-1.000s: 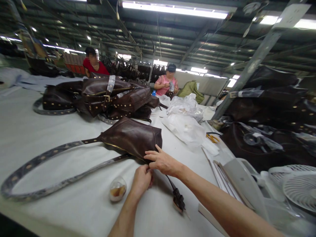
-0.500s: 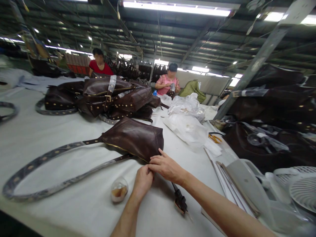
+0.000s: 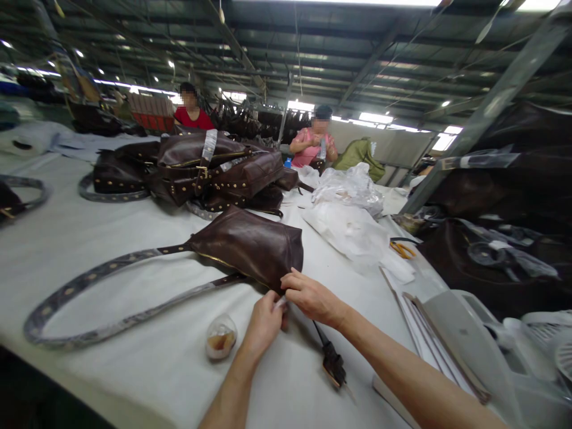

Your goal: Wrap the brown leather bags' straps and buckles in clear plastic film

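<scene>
A dark brown leather handbag [image 3: 250, 241] lies on the white-covered table, its long studded strap [image 3: 89, 277] looped out leftward in clear wrapping. At the bag's near right corner, my right hand [image 3: 315, 298] is closed, fingers gripping the leather edge. My left hand [image 3: 264, 325] pinches just below that corner, beside the right fingertips; a small whitish piece shows between its fingers. What else it grips is hidden. A clear rounded container [image 3: 221, 338] with something brown inside stands left of my left wrist. A dark tool with a thin tip [image 3: 333, 364] lies below my right forearm.
Several brown bags [image 3: 192, 170] are piled behind. Crumpled clear plastic [image 3: 348, 190] and orange-handled scissors [image 3: 403, 249] lie to the right, near flat boards [image 3: 440, 345] and a white fan [image 3: 547, 339]. A slanting metal post [image 3: 473, 131] rises there. Two people [image 3: 313, 143] are across the table.
The view has shifted slightly, moving the scene down and right at its edges. My hands stay at the bag's corner; a whitish piece now shows at my left fingertips.
</scene>
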Demonstrator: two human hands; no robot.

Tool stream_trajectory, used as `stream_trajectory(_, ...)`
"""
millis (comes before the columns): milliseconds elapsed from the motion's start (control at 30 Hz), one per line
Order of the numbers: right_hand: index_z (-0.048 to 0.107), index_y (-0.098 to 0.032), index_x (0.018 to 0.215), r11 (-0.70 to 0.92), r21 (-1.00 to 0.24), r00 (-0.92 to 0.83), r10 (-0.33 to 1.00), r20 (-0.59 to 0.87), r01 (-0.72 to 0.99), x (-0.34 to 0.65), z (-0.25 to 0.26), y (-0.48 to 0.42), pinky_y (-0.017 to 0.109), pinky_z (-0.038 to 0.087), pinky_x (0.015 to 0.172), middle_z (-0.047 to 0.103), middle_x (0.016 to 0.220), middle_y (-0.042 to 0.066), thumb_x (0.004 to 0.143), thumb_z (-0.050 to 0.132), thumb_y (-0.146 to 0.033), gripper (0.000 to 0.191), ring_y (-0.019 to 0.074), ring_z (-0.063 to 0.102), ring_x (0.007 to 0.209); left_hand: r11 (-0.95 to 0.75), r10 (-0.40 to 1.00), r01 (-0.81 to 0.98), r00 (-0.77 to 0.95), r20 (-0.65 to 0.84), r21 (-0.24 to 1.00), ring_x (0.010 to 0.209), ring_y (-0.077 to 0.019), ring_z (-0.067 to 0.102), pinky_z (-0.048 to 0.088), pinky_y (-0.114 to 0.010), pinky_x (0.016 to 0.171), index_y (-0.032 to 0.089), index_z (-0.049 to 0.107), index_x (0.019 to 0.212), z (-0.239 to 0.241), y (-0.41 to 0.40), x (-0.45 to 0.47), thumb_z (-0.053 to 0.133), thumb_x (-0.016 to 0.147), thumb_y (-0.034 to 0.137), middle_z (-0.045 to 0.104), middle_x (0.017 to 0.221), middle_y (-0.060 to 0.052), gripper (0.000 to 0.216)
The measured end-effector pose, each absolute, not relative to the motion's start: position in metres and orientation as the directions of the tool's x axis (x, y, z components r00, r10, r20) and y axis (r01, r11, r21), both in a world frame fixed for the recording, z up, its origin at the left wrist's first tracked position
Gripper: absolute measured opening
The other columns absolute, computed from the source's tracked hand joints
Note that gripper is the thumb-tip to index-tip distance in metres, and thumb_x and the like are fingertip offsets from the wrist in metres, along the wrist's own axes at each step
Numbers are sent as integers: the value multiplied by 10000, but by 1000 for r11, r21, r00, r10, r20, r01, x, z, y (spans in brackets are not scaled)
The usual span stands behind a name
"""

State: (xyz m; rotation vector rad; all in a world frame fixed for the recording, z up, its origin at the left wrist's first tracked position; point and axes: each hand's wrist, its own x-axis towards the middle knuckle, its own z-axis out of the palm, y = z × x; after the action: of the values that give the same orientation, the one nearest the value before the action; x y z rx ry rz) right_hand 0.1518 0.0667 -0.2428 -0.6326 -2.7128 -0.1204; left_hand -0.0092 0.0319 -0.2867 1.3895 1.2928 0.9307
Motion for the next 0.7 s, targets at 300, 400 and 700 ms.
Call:
stream_trajectory(300,623,-168,764,865,64,-823,448,348,498,158,-248,60,476,334,1120,615,1070,92,939,390,-109,297,205,498,1212,-24,999,465,45,4,885,735,-200,585,372,-252,678,211,576,729,-289,28,-3,519,789,156,635,723,-45,100)
stream_trajectory(400,647,-172,762,846,65,-804,474,359,529,155,-252,58,505,318,1123,618,1081,80,925,456,-129,255,227,488,1227,-2,993,318,113,-35,948,684,-179,543,368,-240,626,197,561,673,-296,34,-6,528,781,214,591,658,-22,114)
stream_trajectory(700,667,-177,752,843,54,-801,487,347,536,155,-259,60,508,299,1131,622,1126,81,910,509,-151,225,228,477,1245,52,979,287,177,-106,957,589,-115,432,303,-221,549,168,502,649,-302,40,-6,465,801,236,481,592,35,170)
